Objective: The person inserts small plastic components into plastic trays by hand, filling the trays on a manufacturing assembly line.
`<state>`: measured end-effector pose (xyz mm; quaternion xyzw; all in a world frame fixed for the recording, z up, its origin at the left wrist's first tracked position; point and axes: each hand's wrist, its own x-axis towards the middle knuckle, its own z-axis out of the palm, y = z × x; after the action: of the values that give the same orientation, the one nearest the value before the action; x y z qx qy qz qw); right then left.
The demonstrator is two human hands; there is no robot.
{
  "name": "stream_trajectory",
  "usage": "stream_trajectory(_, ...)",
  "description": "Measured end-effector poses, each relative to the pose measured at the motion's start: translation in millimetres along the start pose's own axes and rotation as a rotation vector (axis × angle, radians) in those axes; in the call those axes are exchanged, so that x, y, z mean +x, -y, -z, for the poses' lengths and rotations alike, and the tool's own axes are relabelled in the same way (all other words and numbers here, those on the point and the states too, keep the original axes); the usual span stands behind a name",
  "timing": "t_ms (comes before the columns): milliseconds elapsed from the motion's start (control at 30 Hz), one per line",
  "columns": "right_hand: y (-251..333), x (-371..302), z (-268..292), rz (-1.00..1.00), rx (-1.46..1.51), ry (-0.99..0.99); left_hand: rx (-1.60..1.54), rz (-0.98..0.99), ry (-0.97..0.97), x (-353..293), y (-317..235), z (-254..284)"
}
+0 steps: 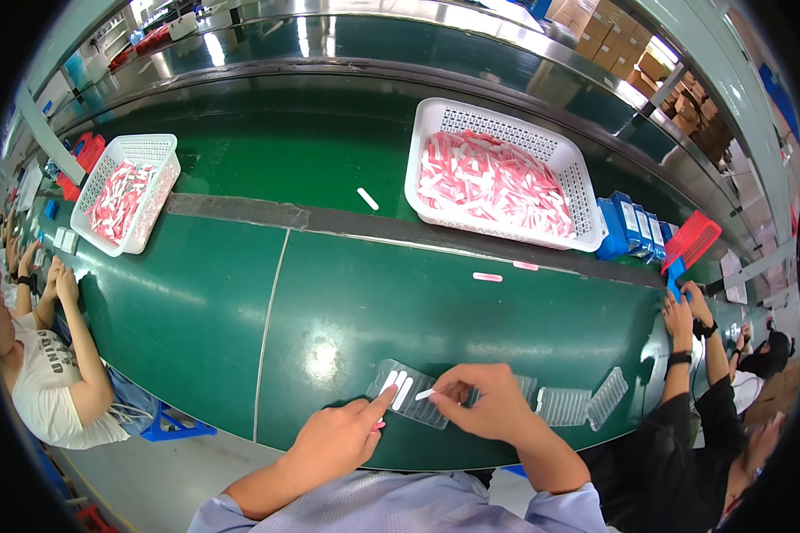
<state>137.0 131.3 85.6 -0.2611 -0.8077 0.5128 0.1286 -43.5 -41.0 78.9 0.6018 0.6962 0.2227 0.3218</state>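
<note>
A clear plastic tray [435,415] with narrow slots lies near the table's front edge. Several small white round-ended strips [403,392] rest in its left part. My right hand [487,401] pinches another white strip [425,394] between thumb and fingertips, just over the tray. My left hand [342,433] is beside the tray's left end, its index finger reaching onto a white strip there. Pink bits [380,425] show under its curled fingers, mostly hidden by the hand.
More clear slotted trays [564,407] lie right of my hand, one tilted [607,399]. Beyond stand white baskets [507,229] [130,144] of pink and white strips. Loose strips [487,277] [368,199] lie about. Blue packs [627,226] stand right. Co-workers [58,373] [676,453] sit at both sides.
</note>
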Motion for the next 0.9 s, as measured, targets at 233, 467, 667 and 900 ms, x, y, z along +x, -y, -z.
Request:
stream_trajectory(233,-14.8,10.1,-23.7,0.015,-0.3,0.005,-0.15,-0.008,-0.054,9.3,1.3,2.8)
stream_trajectory(467,-16.7,11.9,-24.8,-0.013,-0.402,0.006,-0.042,0.029,0.066,14.9,3.4,14.8)
stream_trajectory(667,7.9,-12.4,-35.4,0.139,-0.55,-0.117,-0.007,0.005,0.082,19.9,5.7,14.6)
stream_trajectory(900,-12.1,-18.1,-26.1,0.347,-0.71,0.064,0.021,0.028,0.147,3.5,7.7,15.8)
